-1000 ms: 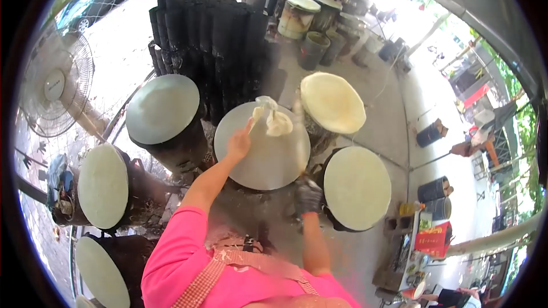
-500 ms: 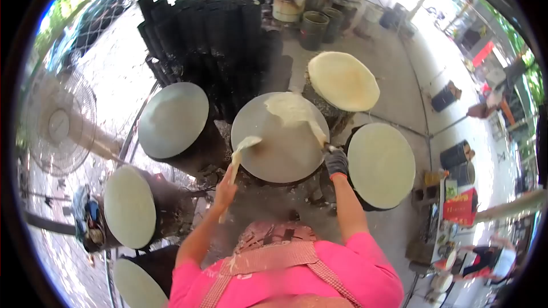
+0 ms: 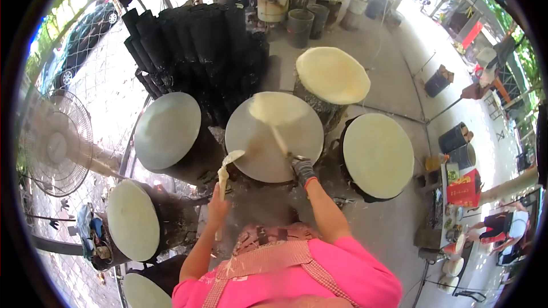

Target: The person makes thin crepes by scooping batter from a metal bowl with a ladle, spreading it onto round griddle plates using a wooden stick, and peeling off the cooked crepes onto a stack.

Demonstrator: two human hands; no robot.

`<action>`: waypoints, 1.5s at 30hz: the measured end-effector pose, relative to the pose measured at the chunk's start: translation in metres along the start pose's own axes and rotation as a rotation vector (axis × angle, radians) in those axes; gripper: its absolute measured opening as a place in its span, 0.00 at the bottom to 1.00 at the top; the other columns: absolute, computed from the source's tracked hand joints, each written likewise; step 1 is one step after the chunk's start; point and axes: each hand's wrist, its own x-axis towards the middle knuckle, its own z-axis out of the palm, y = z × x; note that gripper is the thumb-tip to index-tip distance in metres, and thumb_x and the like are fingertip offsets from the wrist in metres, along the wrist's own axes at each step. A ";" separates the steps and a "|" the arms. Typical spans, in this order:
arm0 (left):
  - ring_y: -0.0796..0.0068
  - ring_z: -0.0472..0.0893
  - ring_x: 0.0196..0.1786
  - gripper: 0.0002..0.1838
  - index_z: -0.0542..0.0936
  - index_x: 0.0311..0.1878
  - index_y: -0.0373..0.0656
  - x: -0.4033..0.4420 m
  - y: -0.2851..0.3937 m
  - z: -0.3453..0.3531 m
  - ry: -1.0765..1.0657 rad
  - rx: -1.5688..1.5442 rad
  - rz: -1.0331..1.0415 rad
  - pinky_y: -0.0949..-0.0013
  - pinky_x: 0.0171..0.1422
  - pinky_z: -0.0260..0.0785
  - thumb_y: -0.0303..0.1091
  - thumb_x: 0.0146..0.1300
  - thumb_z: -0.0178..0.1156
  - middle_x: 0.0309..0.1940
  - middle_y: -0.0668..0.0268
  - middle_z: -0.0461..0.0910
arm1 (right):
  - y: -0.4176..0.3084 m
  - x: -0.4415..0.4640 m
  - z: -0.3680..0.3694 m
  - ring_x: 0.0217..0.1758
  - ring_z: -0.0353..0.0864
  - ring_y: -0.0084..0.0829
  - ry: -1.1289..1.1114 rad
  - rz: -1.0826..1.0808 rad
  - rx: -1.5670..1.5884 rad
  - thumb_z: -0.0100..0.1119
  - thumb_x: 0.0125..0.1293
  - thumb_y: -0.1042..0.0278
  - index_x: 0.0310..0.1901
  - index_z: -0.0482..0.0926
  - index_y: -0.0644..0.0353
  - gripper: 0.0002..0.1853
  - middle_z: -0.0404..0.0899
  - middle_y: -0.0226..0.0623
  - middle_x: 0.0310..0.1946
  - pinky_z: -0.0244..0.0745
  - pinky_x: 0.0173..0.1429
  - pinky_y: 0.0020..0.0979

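In front of me is a round griddle (image 3: 245, 162) with a patch of pale batter (image 3: 277, 108) on its far part. My right hand (image 3: 303, 171), in a dark striped glove, grips the handle of a batter spreader (image 3: 279, 139), whose far end reaches the batter. My left hand (image 3: 217, 208) is closed around a batter-smeared spatula (image 3: 223, 175). The spatula's pale blade overhangs the griddle's near left edge. Whether the blade touches the surface I cannot tell.
More griddles surround me: one bare-looking griddle (image 3: 168, 131) at left, one pale-coated griddle (image 3: 378, 157) at right. A pale round sheet (image 3: 333, 75) lies beyond. Black cylinders (image 3: 200, 40) stand behind. A fan (image 3: 57, 144) is at far left, a person (image 3: 502, 225) at far right.
My right hand has swept the spreader left and nearer to me, and the batter patch has changed shape. My left hand with the spatula is slightly lower and further left. The view has shifted.
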 end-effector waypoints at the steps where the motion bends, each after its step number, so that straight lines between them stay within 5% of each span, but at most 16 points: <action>1: 0.56 0.77 0.35 0.33 0.57 0.64 0.48 -0.004 0.010 0.001 -0.006 0.008 -0.034 0.62 0.39 0.68 0.29 0.49 0.46 0.38 0.50 0.75 | -0.004 0.008 -0.033 0.27 0.76 0.39 -0.179 0.022 0.059 0.46 0.59 0.58 0.36 0.77 0.56 0.13 0.79 0.39 0.24 0.70 0.40 0.40; 3: 0.55 0.74 0.46 0.33 0.57 0.64 0.46 -0.002 -0.005 0.009 -0.035 -0.021 -0.074 0.62 0.49 0.65 0.29 0.49 0.46 0.48 0.51 0.71 | 0.016 0.026 -0.088 0.29 0.77 0.37 -0.390 0.250 0.461 0.51 0.56 0.57 0.38 0.78 0.58 0.14 0.79 0.42 0.28 0.71 0.38 0.35; 6: 0.72 0.69 0.23 0.35 0.56 0.64 0.48 0.003 -0.036 0.025 0.039 -0.038 -0.021 0.71 0.26 0.63 0.26 0.49 0.48 0.33 0.60 0.73 | 0.062 0.054 -0.091 0.27 0.77 0.32 -0.277 0.877 1.063 0.55 0.54 0.56 0.38 0.78 0.60 0.17 0.80 0.40 0.29 0.71 0.33 0.30; 9: 0.79 0.67 0.14 0.35 0.56 0.64 0.48 0.004 -0.032 0.034 0.067 -0.094 -0.038 0.75 0.17 0.60 0.23 0.49 0.48 0.25 0.65 0.73 | 0.046 0.042 -0.044 0.24 0.74 0.27 -0.406 0.223 0.380 0.58 0.54 0.70 0.37 0.80 0.57 0.08 0.78 0.28 0.22 0.71 0.30 0.30; 13: 0.80 0.65 0.12 0.35 0.57 0.64 0.50 -0.023 -0.056 0.046 0.144 -0.094 0.021 0.76 0.14 0.58 0.22 0.50 0.48 0.21 0.68 0.71 | 0.053 0.058 -0.113 0.25 0.72 0.19 -0.565 0.541 0.910 0.65 0.48 0.61 0.34 0.82 0.57 0.12 0.79 0.29 0.26 0.67 0.27 0.24; 18: 0.80 0.62 0.08 0.35 0.57 0.63 0.50 -0.064 0.023 0.031 0.081 -0.526 -0.431 0.75 0.09 0.54 0.22 0.47 0.47 0.16 0.68 0.66 | 0.063 0.112 -0.097 0.14 0.66 0.19 -0.723 0.928 1.055 0.60 0.53 0.63 0.34 0.78 0.58 0.10 0.75 0.28 0.18 0.61 0.18 0.26; 23: 0.79 0.62 0.09 0.35 0.57 0.63 0.49 -0.098 0.028 0.042 0.093 -0.627 -0.560 0.74 0.09 0.54 0.20 0.47 0.48 0.15 0.69 0.65 | 0.075 0.092 -0.097 0.17 0.70 0.20 -0.740 0.485 1.071 0.59 0.53 0.66 0.34 0.79 0.59 0.09 0.75 0.29 0.20 0.64 0.20 0.26; 26: 0.80 0.63 0.11 0.36 0.57 0.63 0.50 -0.125 0.005 0.052 0.120 -0.493 -0.546 0.74 0.12 0.55 0.19 0.47 0.48 0.15 0.70 0.64 | 0.083 0.150 -0.117 0.22 0.70 0.17 -0.818 0.828 1.281 0.57 0.55 0.68 0.32 0.79 0.58 0.05 0.74 0.27 0.21 0.66 0.26 0.22; 28: 0.82 0.62 0.13 0.36 0.57 0.63 0.51 -0.129 0.020 0.052 0.111 -0.629 -0.666 0.76 0.15 0.55 0.19 0.48 0.49 0.16 0.70 0.63 | 0.065 0.175 -0.101 0.14 0.68 0.21 -0.721 0.764 0.967 0.61 0.53 0.64 0.33 0.81 0.55 0.08 0.76 0.30 0.20 0.60 0.14 0.25; 32: 0.82 0.58 0.14 0.36 0.55 0.64 0.53 -0.137 0.004 0.059 0.179 -0.736 -0.753 0.77 0.15 0.51 0.17 0.51 0.47 0.17 0.69 0.61 | 0.031 0.154 -0.122 0.18 0.69 0.22 -1.090 0.740 0.688 0.58 0.56 0.66 0.30 0.79 0.55 0.04 0.72 0.27 0.17 0.66 0.21 0.27; 33: 0.82 0.58 0.14 0.36 0.54 0.65 0.54 -0.139 0.000 0.059 0.198 -0.766 -0.760 0.77 0.15 0.51 0.17 0.51 0.47 0.17 0.69 0.61 | 0.086 0.120 -0.054 0.20 0.70 0.22 -0.889 0.572 1.223 0.54 0.59 0.67 0.37 0.77 0.58 0.07 0.74 0.30 0.22 0.67 0.22 0.27; 34: 0.82 0.58 0.14 0.36 0.54 0.65 0.54 -0.141 -0.002 0.064 0.217 -0.800 -0.763 0.77 0.15 0.50 0.17 0.51 0.47 0.17 0.69 0.61 | 0.122 0.121 -0.044 0.24 0.72 0.22 -1.226 0.435 1.116 0.49 0.62 0.65 0.44 0.72 0.62 0.13 0.75 0.31 0.28 0.68 0.25 0.24; 36: 0.82 0.59 0.14 0.35 0.56 0.63 0.52 -0.143 -0.004 0.071 0.250 -0.920 -0.772 0.77 0.15 0.51 0.17 0.50 0.48 0.17 0.70 0.61 | 0.116 0.146 -0.080 0.28 0.73 0.23 -1.306 0.536 0.966 0.44 0.64 0.64 0.47 0.71 0.63 0.15 0.75 0.31 0.32 0.68 0.30 0.21; 38: 0.82 0.60 0.13 0.33 0.58 0.61 0.50 -0.153 -0.005 0.065 0.267 -1.004 -0.802 0.78 0.14 0.52 0.18 0.49 0.48 0.16 0.71 0.61 | 0.116 0.183 -0.041 0.25 0.72 0.23 -1.061 0.828 1.581 0.48 0.62 0.66 0.42 0.75 0.62 0.12 0.75 0.31 0.28 0.68 0.27 0.23; 41: 0.83 0.55 0.13 0.28 0.58 0.58 0.50 -0.157 -0.004 0.064 0.211 -1.135 -0.886 0.78 0.15 0.48 0.19 0.54 0.47 0.15 0.71 0.57 | 0.054 0.225 -0.055 0.29 0.74 0.26 -1.142 0.649 0.653 0.57 0.51 0.74 0.45 0.75 0.61 0.16 0.76 0.34 0.30 0.70 0.33 0.28; 45: 0.83 0.55 0.11 0.19 0.60 0.47 0.51 -0.169 -0.020 0.062 0.233 -1.300 -0.953 0.77 0.13 0.47 0.21 0.54 0.48 0.14 0.72 0.56 | 0.073 0.182 -0.067 0.24 0.72 0.24 -1.250 0.081 0.786 0.59 0.53 0.66 0.41 0.76 0.59 0.13 0.76 0.31 0.27 0.66 0.26 0.26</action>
